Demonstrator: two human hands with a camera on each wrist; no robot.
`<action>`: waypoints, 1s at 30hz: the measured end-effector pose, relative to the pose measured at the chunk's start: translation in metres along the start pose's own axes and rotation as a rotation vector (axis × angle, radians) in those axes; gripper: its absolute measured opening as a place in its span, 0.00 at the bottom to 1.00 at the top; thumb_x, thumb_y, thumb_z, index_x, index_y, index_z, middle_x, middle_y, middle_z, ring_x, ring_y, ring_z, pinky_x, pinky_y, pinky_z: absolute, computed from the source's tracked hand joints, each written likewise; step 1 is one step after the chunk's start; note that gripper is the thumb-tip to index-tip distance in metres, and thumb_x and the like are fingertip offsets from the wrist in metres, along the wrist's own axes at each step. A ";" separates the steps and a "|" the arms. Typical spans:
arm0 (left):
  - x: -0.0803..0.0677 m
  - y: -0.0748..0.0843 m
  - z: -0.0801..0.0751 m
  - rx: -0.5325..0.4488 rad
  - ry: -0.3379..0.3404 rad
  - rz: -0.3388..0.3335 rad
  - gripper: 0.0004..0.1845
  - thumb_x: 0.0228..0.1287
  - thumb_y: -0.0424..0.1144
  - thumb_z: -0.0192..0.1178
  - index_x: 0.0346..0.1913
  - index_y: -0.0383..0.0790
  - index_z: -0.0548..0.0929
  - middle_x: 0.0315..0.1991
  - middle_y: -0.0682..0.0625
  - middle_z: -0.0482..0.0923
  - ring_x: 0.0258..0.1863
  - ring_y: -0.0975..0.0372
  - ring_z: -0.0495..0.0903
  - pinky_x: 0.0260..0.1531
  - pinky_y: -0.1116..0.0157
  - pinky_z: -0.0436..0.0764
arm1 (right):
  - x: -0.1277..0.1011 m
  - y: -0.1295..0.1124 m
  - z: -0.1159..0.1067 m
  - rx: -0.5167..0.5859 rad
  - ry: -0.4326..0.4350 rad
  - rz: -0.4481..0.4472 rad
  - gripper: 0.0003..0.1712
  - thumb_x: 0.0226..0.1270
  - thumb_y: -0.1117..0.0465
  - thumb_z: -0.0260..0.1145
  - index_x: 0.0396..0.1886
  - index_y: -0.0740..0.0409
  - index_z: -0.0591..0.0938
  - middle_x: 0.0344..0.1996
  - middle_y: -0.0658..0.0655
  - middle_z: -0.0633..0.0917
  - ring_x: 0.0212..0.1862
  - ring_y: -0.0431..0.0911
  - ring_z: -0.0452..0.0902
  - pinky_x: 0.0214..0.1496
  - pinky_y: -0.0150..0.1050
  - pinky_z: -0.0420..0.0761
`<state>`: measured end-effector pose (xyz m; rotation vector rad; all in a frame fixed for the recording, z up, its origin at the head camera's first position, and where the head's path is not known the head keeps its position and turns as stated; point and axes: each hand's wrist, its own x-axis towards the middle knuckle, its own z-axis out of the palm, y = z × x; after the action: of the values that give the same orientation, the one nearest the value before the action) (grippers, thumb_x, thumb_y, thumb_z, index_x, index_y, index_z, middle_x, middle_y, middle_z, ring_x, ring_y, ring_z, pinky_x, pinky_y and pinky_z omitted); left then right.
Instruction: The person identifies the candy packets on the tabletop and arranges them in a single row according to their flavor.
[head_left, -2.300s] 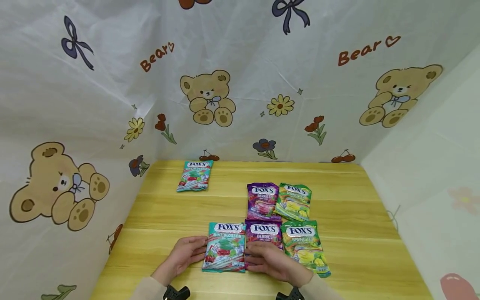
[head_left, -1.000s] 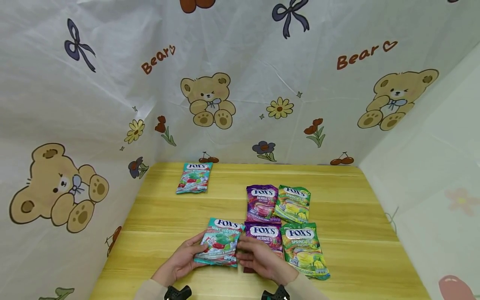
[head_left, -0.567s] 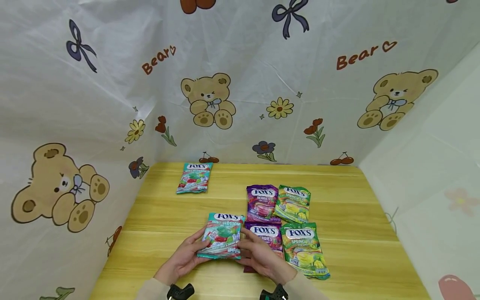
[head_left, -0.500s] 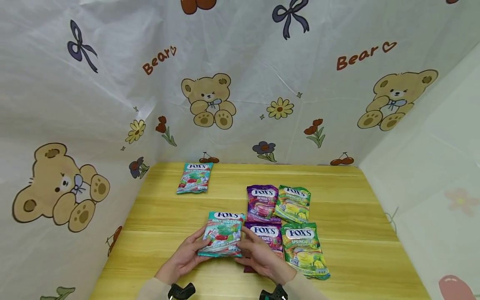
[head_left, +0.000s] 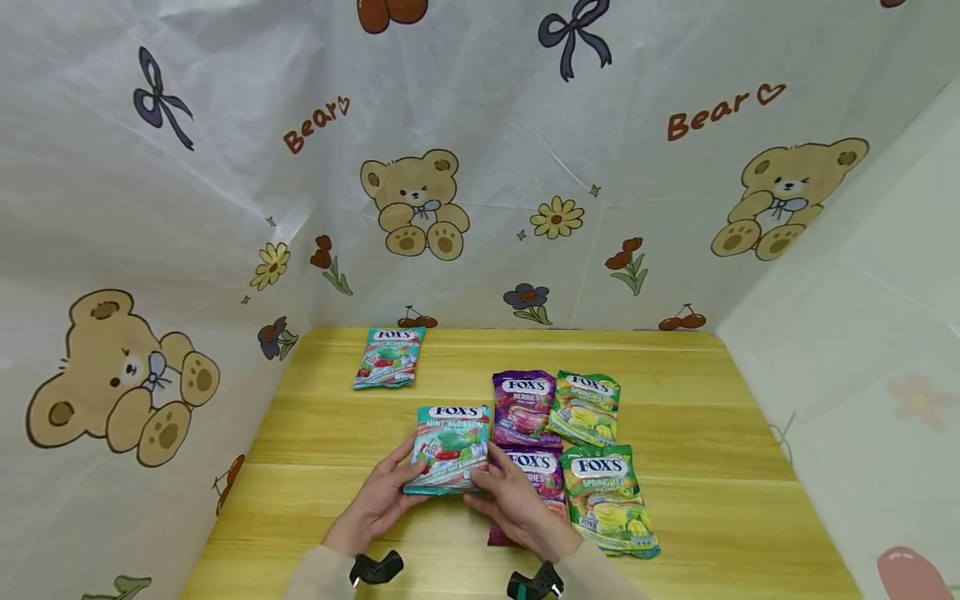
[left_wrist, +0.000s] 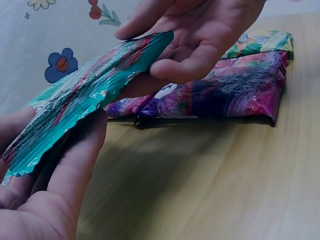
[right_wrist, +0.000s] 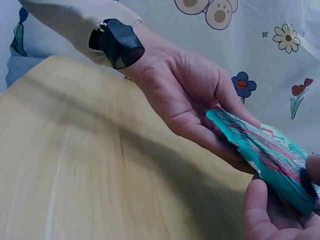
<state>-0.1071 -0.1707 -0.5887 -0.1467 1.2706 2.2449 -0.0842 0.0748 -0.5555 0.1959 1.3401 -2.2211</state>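
Lifted farther off the yellow wooden worktop (head_left: 337, 433) than a second ago, the teal foil Mint Blossom candy bag (head_left: 448, 448) is held by both hands, left hand (head_left: 386, 497) and right hand (head_left: 517, 508) each gripping a side, apparently mid-carry toward the open spot left of the rear purple Berries candy bag (head_left: 524, 407), so the next move calls for setting it down flat beside it.

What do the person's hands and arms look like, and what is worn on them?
Both hands, the left hand and the right hand, are bare. Cream long sleeves cover the arms. A small black camera is strapped at each wrist.

light: bright, even | shadows: soft | wrist views: blurred | head view: edge-bowed
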 end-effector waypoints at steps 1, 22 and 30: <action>0.001 0.000 0.001 -0.002 0.006 0.002 0.38 0.81 0.35 0.52 0.85 0.53 0.48 0.74 0.40 0.67 0.64 0.53 0.79 0.63 0.49 0.81 | 0.002 0.000 0.000 0.006 0.005 -0.006 0.44 0.81 0.65 0.57 0.85 0.57 0.44 0.74 0.69 0.69 0.55 0.47 0.83 0.53 0.39 0.86; 0.036 0.041 0.013 -0.026 0.075 0.074 0.36 0.81 0.32 0.49 0.84 0.58 0.53 0.71 0.43 0.70 0.56 0.57 0.85 0.55 0.58 0.87 | 0.044 -0.026 0.012 0.051 0.104 -0.106 0.39 0.81 0.67 0.56 0.84 0.53 0.53 0.67 0.69 0.77 0.47 0.46 0.88 0.53 0.42 0.89; 0.047 0.049 0.014 -0.056 0.126 0.087 0.34 0.82 0.34 0.49 0.83 0.60 0.56 0.73 0.40 0.69 0.55 0.57 0.86 0.54 0.59 0.87 | 0.058 -0.037 0.016 0.067 0.115 -0.132 0.38 0.81 0.67 0.56 0.84 0.52 0.54 0.62 0.65 0.82 0.46 0.46 0.89 0.53 0.42 0.89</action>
<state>-0.1696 -0.1595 -0.5603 -0.2618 1.3023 2.3786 -0.1496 0.0535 -0.5408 0.2701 1.3752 -2.3991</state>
